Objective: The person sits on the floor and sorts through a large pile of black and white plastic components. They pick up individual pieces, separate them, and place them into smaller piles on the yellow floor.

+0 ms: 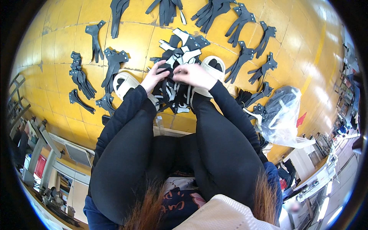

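Observation:
Between my feet lies a loose heap of black and white fabric strips (182, 100) on the yellow tiled floor. Over its middle, my left hand (154, 76) has its fingers closed on a dark strip (165, 70). My right hand (193, 74) is beside it with the fingertips bent together at the same dark piece; what they pinch is too small to make out. White-backed pieces (190, 56) show on the far side of the heap, just beyond my fingers.
Bunches of dark strips lie around on the floor, such as one at left (115, 63) and one at right (240, 61). My cream slippers (126, 85) flank the heap. A clear plastic bag (281, 119) with dark contents stands right. Metal-framed tables (46, 142) are at left.

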Action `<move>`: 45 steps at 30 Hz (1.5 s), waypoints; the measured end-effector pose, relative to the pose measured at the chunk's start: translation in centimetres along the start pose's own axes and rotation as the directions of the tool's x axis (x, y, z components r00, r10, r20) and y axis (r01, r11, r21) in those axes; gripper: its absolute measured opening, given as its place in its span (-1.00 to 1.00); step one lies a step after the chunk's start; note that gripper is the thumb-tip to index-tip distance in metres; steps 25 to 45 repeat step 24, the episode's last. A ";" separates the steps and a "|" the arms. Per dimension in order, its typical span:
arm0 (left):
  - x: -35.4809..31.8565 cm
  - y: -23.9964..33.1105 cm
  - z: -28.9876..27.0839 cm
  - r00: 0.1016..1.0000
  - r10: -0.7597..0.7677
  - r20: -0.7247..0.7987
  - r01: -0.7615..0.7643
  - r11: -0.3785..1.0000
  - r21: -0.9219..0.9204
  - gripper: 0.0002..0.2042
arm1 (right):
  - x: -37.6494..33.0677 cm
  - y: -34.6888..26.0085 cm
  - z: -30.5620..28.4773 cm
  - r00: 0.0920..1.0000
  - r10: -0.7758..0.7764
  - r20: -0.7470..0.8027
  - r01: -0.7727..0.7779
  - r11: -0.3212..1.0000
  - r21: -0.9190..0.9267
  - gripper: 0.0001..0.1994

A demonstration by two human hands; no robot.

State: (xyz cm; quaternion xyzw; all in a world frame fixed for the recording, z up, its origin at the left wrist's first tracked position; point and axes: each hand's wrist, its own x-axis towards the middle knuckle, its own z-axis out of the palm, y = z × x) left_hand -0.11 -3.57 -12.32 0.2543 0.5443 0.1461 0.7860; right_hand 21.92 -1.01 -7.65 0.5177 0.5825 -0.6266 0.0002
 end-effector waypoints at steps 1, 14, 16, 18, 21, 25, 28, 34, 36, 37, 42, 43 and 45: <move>0.3 -0.9 -0.9 1.000 -0.017 -0.016 0.017 1.000 -0.010 -0.52 | 0.6 0.5 -0.6 0.996 0.031 -0.085 -0.029 0.999 0.017 -0.58; -0.5 0.0 -1.9 0.954 -0.099 0.282 0.089 0.995 0.048 -0.65 | 3.7 10.4 -4.1 0.728 0.102 -0.678 -0.114 0.993 0.027 -0.69; -0.1 -0.6 -2.2 0.977 0.001 0.213 -0.028 0.992 0.122 -0.67 | 3.8 10.4 -3.6 0.611 0.045 -0.790 -0.132 0.990 -0.046 -0.71; 0.5 -1.7 -2.5 0.978 0.187 0.096 -0.205 0.951 0.233 -0.71 | 4.0 10.5 -3.5 0.583 0.055 -0.810 -0.143 0.989 -0.036 -0.73; 1.1 -2.3 -3.6 0.990 0.087 -0.111 -0.048 0.947 0.317 -0.75 | 4.4 11.0 -3.9 0.665 0.167 -0.728 -0.137 0.985 0.101 -0.77; 1.0 -2.3 -3.5 0.985 0.131 -0.114 -0.079 0.923 0.376 -0.76 | 4.9 11.8 -4.3 0.694 0.232 -0.682 -0.098 0.968 0.229 -0.72; 1.0 -2.3 -3.5 0.985 0.131 -0.114 -0.079 0.923 0.376 -0.76 | 4.9 11.8 -4.3 0.694 0.232 -0.682 -0.098 0.968 0.229 -0.72; 1.0 -2.3 -3.5 0.985 0.131 -0.114 -0.079 0.923 0.376 -0.76 | 4.9 11.8 -4.3 0.694 0.232 -0.682 -0.098 0.968 0.229 -0.72; 1.0 -2.3 -3.5 0.985 0.131 -0.114 -0.079 0.923 0.376 -0.76 | 4.9 11.8 -4.3 0.694 0.232 -0.682 -0.098 0.968 0.229 -0.72; 1.0 -2.3 -3.5 0.985 0.131 -0.114 -0.079 0.923 0.376 -0.76 | 4.9 11.8 -4.3 0.694 0.232 -0.682 -0.098 0.968 0.229 -0.72; 1.0 -2.3 -3.5 0.985 0.131 -0.114 -0.079 0.923 0.376 -0.76 | 4.9 11.8 -4.3 0.694 0.232 -0.682 -0.098 0.968 0.229 -0.72; 1.0 -2.3 -3.5 0.985 0.131 -0.114 -0.079 0.923 0.376 -0.76 | 4.9 11.8 -4.3 0.694 0.232 -0.682 -0.098 0.968 0.229 -0.72; 1.0 -2.3 -3.5 0.985 0.131 -0.114 -0.079 0.923 0.376 -0.76 | 4.9 11.8 -4.3 0.694 0.232 -0.682 -0.098 0.968 0.229 -0.72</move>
